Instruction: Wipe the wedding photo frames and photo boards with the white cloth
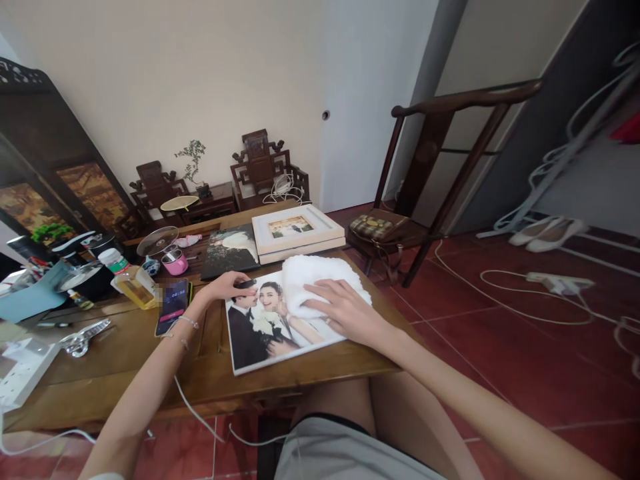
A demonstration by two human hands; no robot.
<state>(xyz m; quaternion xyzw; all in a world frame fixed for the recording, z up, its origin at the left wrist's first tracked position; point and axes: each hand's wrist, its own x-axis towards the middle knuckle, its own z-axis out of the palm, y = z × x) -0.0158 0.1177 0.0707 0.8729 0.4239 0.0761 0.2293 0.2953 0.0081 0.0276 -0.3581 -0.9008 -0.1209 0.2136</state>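
Observation:
A wedding photo panel (270, 337) with white edges lies face up at the table's front edge, showing a couple and a white bouquet. My left hand (230, 285) is at its upper left corner, fingers bent over the edge and steadying it. A white fluffy cloth (320, 277) covers the panel's upper right part. My right hand (343, 307) presses on this cloth, its fingers curved into the pile. The panel's right side is hidden under the cloth and hand.
Behind the panel are stacked white framed photos (300, 233) and a dark photo panel (225, 250). Leftward stand a phone (173, 303), pink mug (175, 262), bottle (133, 283), hair clip (85, 337) and power strip (25, 373). A wooden chair (425, 153) holds a plaid bag (377, 227).

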